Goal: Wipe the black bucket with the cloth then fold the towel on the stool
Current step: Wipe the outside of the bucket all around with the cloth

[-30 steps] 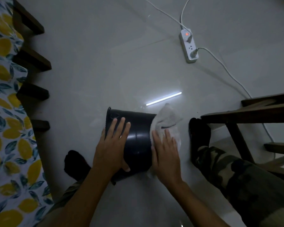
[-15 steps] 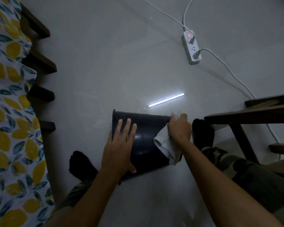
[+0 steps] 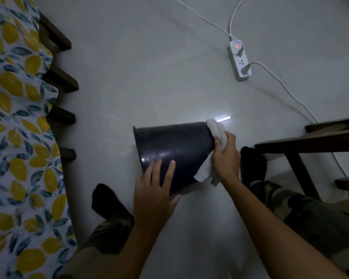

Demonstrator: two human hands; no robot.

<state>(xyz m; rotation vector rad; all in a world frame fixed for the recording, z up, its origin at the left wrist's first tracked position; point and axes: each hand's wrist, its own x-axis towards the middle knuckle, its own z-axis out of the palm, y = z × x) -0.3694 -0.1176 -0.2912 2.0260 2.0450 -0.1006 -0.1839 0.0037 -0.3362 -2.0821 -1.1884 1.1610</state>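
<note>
Nearest the camera, camouflage trousers (image 3: pixel 320 214) cover both legs, with dark-socked feet (image 3: pixel 104 200) planted on the pale floor (image 3: pixel 149 77) either side of the work. The left hand (image 3: pixel 154 190) lies flat with fingers spread on the near side of the bucket (image 3: pixel 175 152), steadying it. The bucket lies on its side on the floor between the feet, its rim to the left and its base to the right. The right hand (image 3: pixel 226 156) is closed around a white cloth (image 3: pixel 210 154), pressing it against the bucket's base end; part of the cloth bunches above the fingers and part hangs below the wrist. To the right stands a dark wooden stool (image 3: pixel 310 141), seen only in part. Along the left edge a lemon-print sheet (image 3: pixel 12 137) hangs over a wooden frame. Farther off, a white power strip (image 3: pixel 239 62) with a lit red switch lies on the floor, cables trailing from it.
</note>
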